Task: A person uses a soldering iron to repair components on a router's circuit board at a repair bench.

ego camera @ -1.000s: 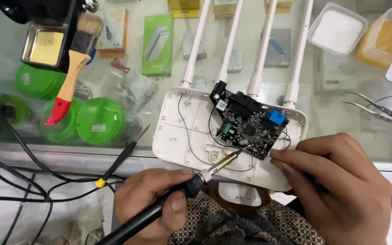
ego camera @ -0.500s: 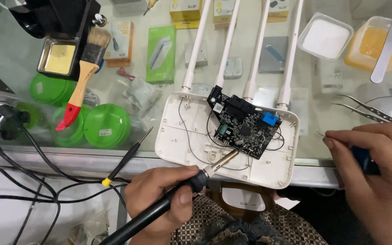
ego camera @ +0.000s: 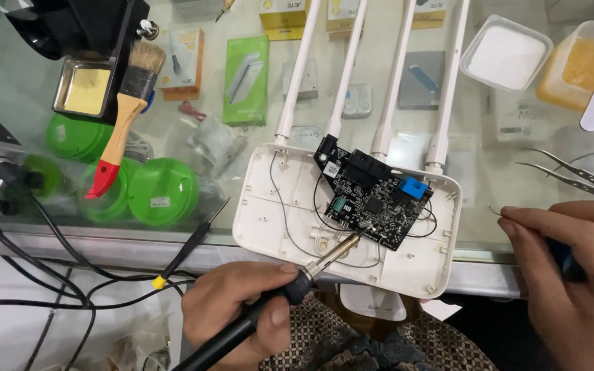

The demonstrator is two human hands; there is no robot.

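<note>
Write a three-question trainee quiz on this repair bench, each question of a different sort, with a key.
1. True or false: the soldering iron in the left hand has its tip at the lower edge of the circuit board.
2. Multiple choice: how many white antennas rise from the open router shell? A) two B) three C) four
3. Fill in: the paintbrush with the wooden handle has a ___ handle end.

Key
1. True.
2. C.
3. Red. The right hand meanwhile is off to the side of the shell, pinching a thin wire.
</note>
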